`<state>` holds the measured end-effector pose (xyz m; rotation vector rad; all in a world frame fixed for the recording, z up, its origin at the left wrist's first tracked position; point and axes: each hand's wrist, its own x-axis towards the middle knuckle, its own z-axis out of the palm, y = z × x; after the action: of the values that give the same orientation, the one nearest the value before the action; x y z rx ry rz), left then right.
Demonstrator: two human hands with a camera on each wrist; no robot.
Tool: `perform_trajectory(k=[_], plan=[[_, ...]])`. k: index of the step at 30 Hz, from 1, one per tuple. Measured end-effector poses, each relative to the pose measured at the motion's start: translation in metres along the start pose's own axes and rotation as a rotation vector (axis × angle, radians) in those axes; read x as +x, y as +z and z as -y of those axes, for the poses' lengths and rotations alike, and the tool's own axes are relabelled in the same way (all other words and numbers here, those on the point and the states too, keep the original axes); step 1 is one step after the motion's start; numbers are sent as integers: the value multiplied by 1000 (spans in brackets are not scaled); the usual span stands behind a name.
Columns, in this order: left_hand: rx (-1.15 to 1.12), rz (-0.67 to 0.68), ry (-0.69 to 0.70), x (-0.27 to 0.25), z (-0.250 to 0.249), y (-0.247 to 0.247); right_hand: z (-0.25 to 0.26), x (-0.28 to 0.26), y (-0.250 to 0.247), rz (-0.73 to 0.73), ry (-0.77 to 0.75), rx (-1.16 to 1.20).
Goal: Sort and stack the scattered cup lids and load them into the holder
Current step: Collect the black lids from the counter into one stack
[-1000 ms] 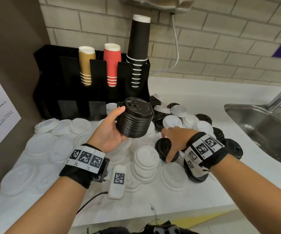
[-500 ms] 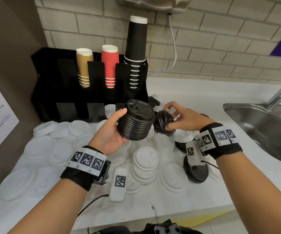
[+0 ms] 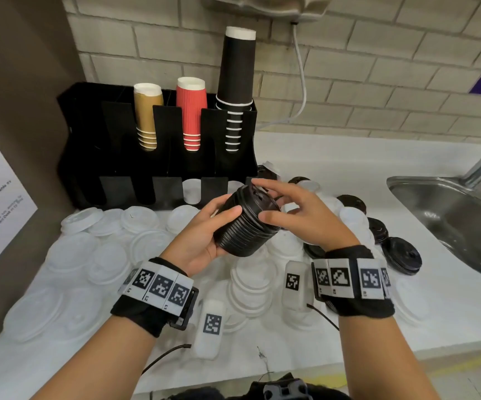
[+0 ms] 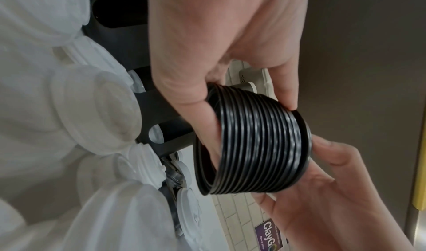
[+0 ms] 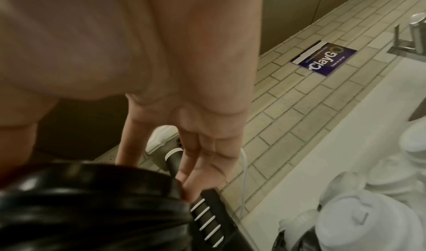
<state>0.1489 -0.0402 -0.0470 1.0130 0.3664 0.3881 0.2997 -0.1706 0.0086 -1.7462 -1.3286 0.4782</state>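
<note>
My left hand (image 3: 201,241) grips a tilted stack of black lids (image 3: 245,226) from the side, above the counter and in front of the black holder (image 3: 89,157). My right hand (image 3: 300,217) is on the stack's top end, thumb on the near rim and fingers reaching over the top black lid (image 3: 259,197). In the left wrist view the stack (image 4: 253,145) sits between my left hand (image 4: 207,54) and my right hand (image 4: 322,191). In the right wrist view my fingers (image 5: 207,145) touch the far rim of the lid (image 5: 92,200). White lids (image 3: 251,284) lie scattered below.
Loose black lids (image 3: 401,255) lie at the right, near the steel sink (image 3: 450,215). The holder carries gold cups (image 3: 147,116), red cups (image 3: 191,114) and black cups (image 3: 238,82). A brown wall (image 3: 17,111) closes the left side.
My right hand picked a black lid off the counter, carried it up and left, and brought it onto the top of the stack. My left hand has kept holding the stack.
</note>
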Motion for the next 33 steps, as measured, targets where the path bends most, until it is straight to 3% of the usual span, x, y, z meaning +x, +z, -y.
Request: perform_trajectory(k=[22,33], plan=[[-32,144,-66,-1,5,16,-7,-24,3,-116,2,34],[60,122,-41,-5,-12,19,3,-7,-13,82,-6,93]])
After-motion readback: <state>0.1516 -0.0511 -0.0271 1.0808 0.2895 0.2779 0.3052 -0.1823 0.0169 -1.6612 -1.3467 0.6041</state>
